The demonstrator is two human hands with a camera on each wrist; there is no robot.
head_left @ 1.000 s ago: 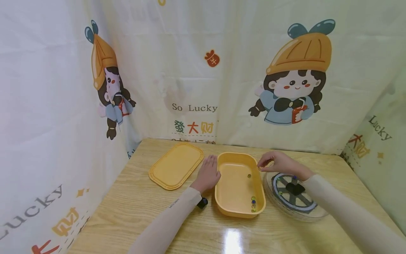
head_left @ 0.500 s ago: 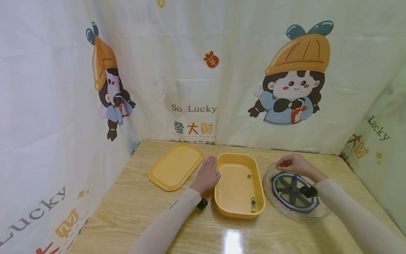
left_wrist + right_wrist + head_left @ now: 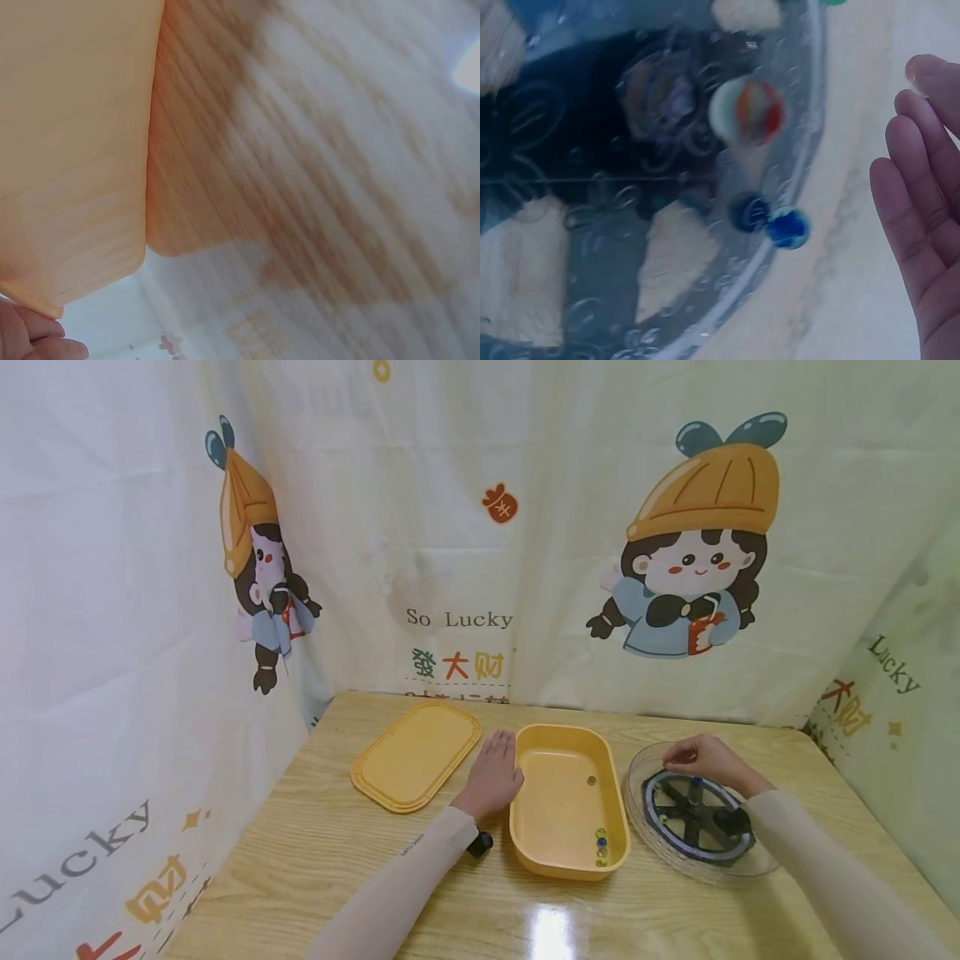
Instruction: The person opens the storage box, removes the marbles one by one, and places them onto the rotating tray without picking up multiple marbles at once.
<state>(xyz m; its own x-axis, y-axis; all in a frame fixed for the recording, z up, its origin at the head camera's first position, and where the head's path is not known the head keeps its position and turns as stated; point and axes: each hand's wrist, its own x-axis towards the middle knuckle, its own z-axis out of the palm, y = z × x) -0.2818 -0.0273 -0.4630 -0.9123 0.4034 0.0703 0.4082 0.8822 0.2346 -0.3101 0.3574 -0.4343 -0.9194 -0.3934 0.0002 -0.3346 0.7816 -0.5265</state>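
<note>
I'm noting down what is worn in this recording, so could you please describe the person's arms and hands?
Long, pale cream sleeves cover both arms. The left sleeve carries small dark lettering, too small to read; the right sleeve looks plain. A black device shows at the left wrist. The left hand and right hand are ungloved.

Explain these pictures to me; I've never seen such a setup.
No machine here: a person works bare-handed. The wide view comes from a head-worn camera; the close ones from a small black camera on each wrist. On the pale wood-grain table lie a flat yellow plastic tray, a deep yellow plastic tub holding glassy marbles, and a clear round dish. The left hand rests against the tub. The right hand hovers over the dish, fingertips close together; whether they hold anything, I cannot tell.
</note>
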